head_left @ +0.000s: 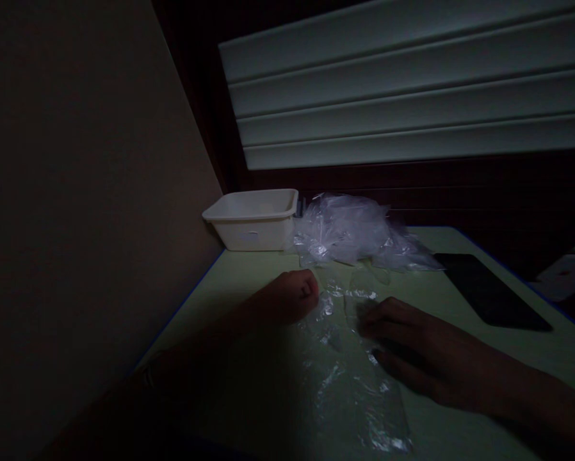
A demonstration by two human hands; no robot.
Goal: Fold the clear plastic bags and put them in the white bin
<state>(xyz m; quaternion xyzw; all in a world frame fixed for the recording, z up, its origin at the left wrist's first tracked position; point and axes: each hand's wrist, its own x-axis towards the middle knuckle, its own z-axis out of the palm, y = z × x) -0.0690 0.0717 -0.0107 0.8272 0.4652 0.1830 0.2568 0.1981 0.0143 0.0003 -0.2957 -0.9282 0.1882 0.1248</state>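
A clear, crinkled plastic bag lies flat on the pale green table, stretching toward me. My left hand is closed in a fist at its upper left edge; whatever the fingers hold, if anything, is hidden. On the right, my right hand is open, its fingers reaching over the plastic and the thumb a little apart. The fingertips appear to touch the bag's surface, though dim light and slight blur make this hard to judge.
Behind my hands, a heap of clear plastic bags sits beside a white plastic tub. To the right lies a dark flat tablet-like slab. A wall borders the left side of the table, and a slatted panel rises behind.
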